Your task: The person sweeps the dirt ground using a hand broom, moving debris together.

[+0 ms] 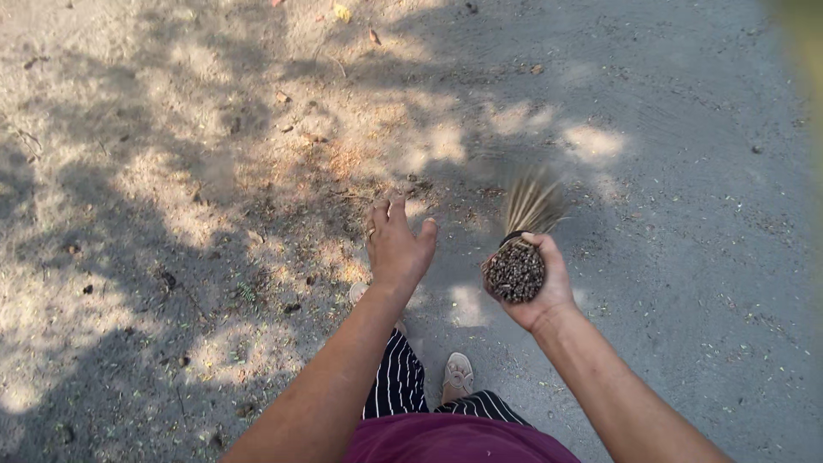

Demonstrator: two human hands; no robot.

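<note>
Stick broom (519,249): a bundle of thin dry ribs, seen end-on, gripped around its bound butt by the right hand (540,287). The fingers wrap the bundle closed; the bristle tips fan out ahead of that hand and appear blurred, low over the ground (686,214). The left hand (397,247) holds nothing. It is extended forward, palm down, fingers loosely spread, just beside the broom on its left and apart from it.

Judgement on the sweeping in hand: the grip at the very end of the bundle gives reach, but a firmer wrap would keep the ribs from splaying. Strokes are best kept low and shallow, since the surface is loose grit and dust. The free hand serves well held out as a balance.

Surroundings: dry leaves (343,12) and small debris lie scattered beyond the left hand, mostly in the dappled shade. The paler stretch beyond the right hand carries fine specks. A sandalled foot (458,375) and striped trousers (396,377) show below, between the forearms.
</note>
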